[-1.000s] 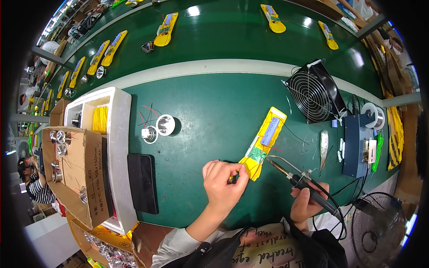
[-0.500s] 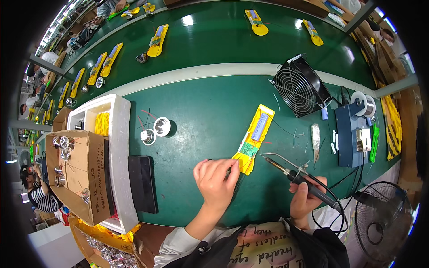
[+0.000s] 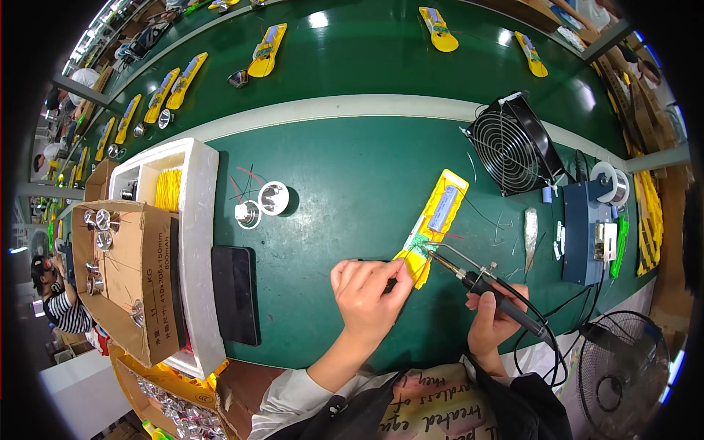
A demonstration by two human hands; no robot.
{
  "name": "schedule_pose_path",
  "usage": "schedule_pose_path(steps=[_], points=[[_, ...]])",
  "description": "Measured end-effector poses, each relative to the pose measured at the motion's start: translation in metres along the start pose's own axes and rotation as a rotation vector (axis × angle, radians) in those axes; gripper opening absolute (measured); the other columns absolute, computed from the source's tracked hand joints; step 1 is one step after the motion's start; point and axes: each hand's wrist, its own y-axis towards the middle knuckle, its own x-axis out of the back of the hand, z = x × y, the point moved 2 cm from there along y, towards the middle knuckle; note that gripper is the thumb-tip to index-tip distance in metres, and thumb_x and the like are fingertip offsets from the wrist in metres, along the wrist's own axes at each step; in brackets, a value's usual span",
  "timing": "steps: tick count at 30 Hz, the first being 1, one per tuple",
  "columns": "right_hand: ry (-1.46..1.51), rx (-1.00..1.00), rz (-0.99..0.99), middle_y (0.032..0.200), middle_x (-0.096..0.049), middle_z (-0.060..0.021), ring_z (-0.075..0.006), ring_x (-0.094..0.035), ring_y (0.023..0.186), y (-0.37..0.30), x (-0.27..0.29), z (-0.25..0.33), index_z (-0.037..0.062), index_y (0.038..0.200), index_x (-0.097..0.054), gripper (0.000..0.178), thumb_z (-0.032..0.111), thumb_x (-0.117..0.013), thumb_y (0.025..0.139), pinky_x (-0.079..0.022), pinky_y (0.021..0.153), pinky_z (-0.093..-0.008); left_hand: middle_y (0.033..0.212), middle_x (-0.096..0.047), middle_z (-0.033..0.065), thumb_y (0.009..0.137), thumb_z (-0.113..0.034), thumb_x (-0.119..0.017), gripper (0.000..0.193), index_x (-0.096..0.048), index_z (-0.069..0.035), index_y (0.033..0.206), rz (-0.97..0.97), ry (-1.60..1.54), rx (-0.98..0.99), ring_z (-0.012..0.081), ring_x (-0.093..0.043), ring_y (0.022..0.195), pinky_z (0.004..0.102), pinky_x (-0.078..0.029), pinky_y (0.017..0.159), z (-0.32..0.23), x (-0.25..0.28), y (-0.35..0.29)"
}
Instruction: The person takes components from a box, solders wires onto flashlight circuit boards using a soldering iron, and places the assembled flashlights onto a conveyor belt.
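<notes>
A yellow plastic housing (image 3: pixel 419 270) lies slanted on the green bench, with a blue battery (image 3: pixel 443 209) and a small green circuit board (image 3: pixel 418 243) in it. At its near end, my left hand (image 3: pixel 369 301) is closed in a pinch; a bit of something dark shows at the fingers, too hidden to name. My right hand (image 3: pixel 490 323) grips a soldering iron (image 3: pixel 513 309) with a thin metal guide tube (image 3: pixel 462 257) along it. Tip and tube end meet at the board. Red and dark wires stick out beside the board.
Two reflector cups (image 3: pixel 273 198) with wires stand left, near a black phone (image 3: pixel 236 293) and a carton (image 3: pixel 163 286). At right are a black fan (image 3: pixel 513 147), a blue soldering station (image 3: pixel 581 235) and a solder spool (image 3: pixel 620 185). More yellow housings (image 3: pixel 268 51) lie on the far green belt.
The iron's tip has come from beside the housing onto the circuit board, moved by my right hand. My left hand stays at the housing's near end. The whole view has shifted slightly.
</notes>
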Motion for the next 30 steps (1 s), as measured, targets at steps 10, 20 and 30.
schedule_pose_path(steps=[10, 20, 30], points=[[0.006, -0.004, 0.008, 0.08, -0.05, -0.0117, -0.0141, -0.057, 0.056, 0.0016, -0.003, -0.0004, -0.003, 0.09, -0.041, 0.022, 0.003, -0.056, 0.076, -0.049, 0.051, -0.0226, 0.058, -0.056, 0.0002, 0.056, -0.003, -0.067, 0.012, -0.06, -0.008, 0.065, 0.025, -0.027, 0.003, 0.0158, -0.05, 0.053, 0.0289, -0.038, 0.063, 0.0, -0.0008, 0.0004], [-0.008, -0.033, 0.022, 0.079, -0.051, -0.0125, -0.015, -0.058, 0.058, 0.0017, -0.0031, -0.0011, -0.0027, 0.09, -0.041, 0.021, 0.003, -0.056, 0.076, -0.049, 0.052, -0.0228, 0.058, -0.056, 0.0017, 0.056, -0.001, -0.067, 0.012, -0.06, -0.007, 0.064, 0.018, -0.037, 0.018, 0.0169, -0.051, 0.052, 0.0298, -0.04, 0.062, 0.0006, -0.0014, 0.0], [-0.024, -0.02, 0.037, 0.078, -0.051, -0.0126, -0.0152, -0.057, 0.057, 0.0018, -0.0038, -0.0025, -0.0028, 0.09, -0.041, 0.023, 0.004, -0.057, 0.076, -0.049, 0.051, -0.0231, 0.058, -0.057, 0.0027, 0.059, -0.002, -0.066, 0.01, -0.061, -0.006, 0.066, 0.028, -0.07, 0.065, 0.017, -0.052, 0.051, 0.0321, -0.043, 0.066, 0.002, -0.0027, -0.0018]])
